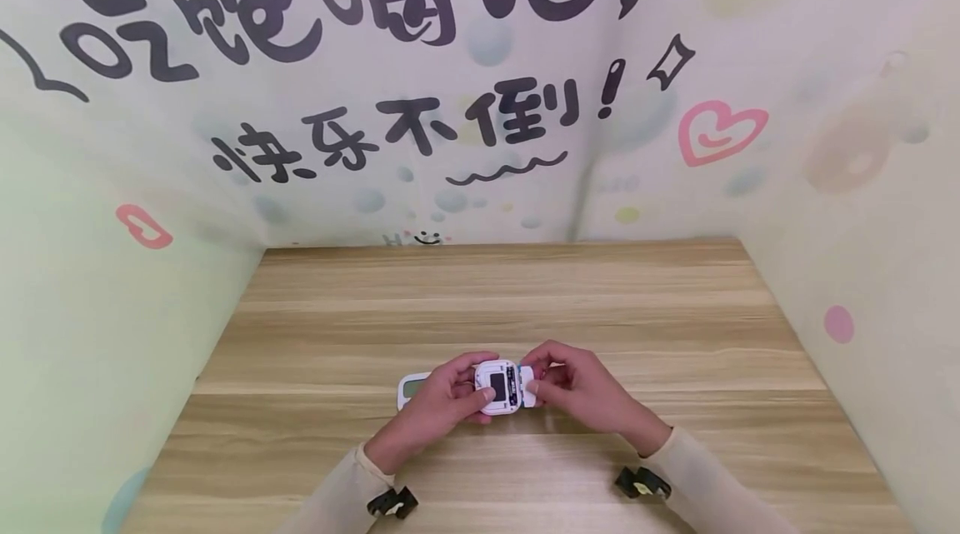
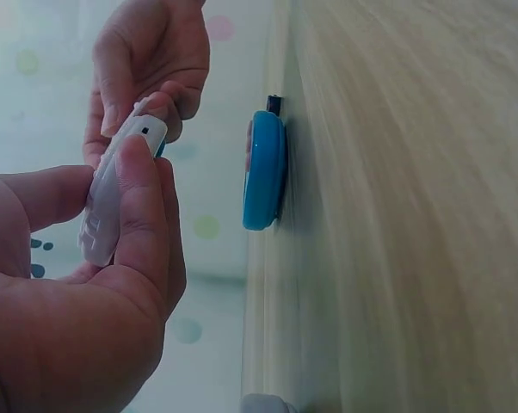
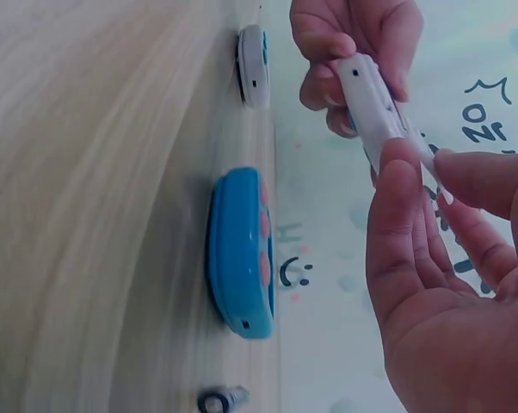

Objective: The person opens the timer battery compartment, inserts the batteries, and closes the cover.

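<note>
Pale walls with black lettering close in around a wooden table, and a small white gadget is held up off the wood, near the middle of the near half. What looks like its back faces up, with a dark slot exposed along the right end. One risk, as I judge it, is the thin white piece at that end snapping or springing loose if it gets bent too hard; another is whatever sits in the slot dropping out, should the gadget tip over. A slack left thumb could also let it slip to the table. The gadget lies between the two hands: the left hand grips its body, thumb on top and fingers beneath, while the right hand pinches the thin piece between thumb and fingers. Below them, a blue gadget with pink buttons rests on the wood, apart from the held one. Another white gadget lies beside the left hand, and a small cylinder, too blurred to identify, lies near the blue gadget.
</note>
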Action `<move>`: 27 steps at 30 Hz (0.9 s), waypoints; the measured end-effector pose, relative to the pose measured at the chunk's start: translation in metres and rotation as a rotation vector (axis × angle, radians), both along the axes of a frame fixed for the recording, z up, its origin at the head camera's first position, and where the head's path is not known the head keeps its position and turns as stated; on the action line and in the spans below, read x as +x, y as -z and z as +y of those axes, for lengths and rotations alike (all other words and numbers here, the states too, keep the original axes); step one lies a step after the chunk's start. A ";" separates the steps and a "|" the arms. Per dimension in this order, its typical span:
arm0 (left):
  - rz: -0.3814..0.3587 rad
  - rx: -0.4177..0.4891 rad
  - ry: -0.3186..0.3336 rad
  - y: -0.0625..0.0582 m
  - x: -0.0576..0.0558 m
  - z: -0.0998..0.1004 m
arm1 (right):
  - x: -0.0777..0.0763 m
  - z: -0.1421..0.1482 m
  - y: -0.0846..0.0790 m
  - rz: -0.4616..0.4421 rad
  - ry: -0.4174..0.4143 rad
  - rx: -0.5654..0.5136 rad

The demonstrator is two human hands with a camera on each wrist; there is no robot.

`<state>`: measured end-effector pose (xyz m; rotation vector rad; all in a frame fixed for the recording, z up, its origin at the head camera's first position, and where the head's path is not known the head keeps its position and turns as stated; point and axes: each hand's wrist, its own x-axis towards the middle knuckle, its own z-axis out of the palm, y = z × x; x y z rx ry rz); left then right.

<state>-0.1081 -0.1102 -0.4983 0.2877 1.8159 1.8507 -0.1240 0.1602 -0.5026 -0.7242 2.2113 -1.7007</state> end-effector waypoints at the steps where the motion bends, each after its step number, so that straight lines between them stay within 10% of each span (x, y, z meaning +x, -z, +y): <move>1: 0.000 0.000 0.001 0.000 0.000 0.001 | 0.000 -0.002 0.001 -0.014 0.001 -0.008; 27: 0.052 -0.010 -0.020 0.004 0.001 0.012 | -0.004 -0.016 -0.003 -0.007 0.080 0.165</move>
